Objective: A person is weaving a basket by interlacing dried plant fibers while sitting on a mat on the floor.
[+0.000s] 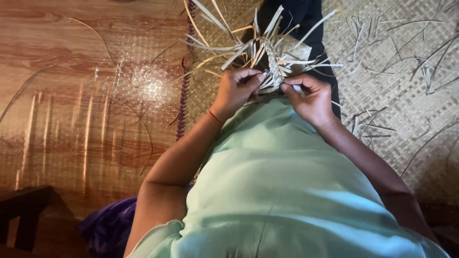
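Woven mat [406, 95] with loose strips [363, 126] covers wood-patterned floor [71, 95]

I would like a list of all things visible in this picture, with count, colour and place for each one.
woven piece: one, pale straw, top centre, held by both hands, loose strips sticking out all round
mat: one, tan woven, right side and under the work
loose strips: many, pale, scattered on the mat at right
purple edging: one, purple, along the mat's left border
floor: one, glossy brown wood pattern, left side
purple cloth: one, purple, bottom left
dark furniture: one, dark brown, bottom left corner
green garment: one, light green, bottom centre
bracelet: one, orange, left wrist
left hand: one, gripping the woven piece
right hand: one, gripping the woven piece
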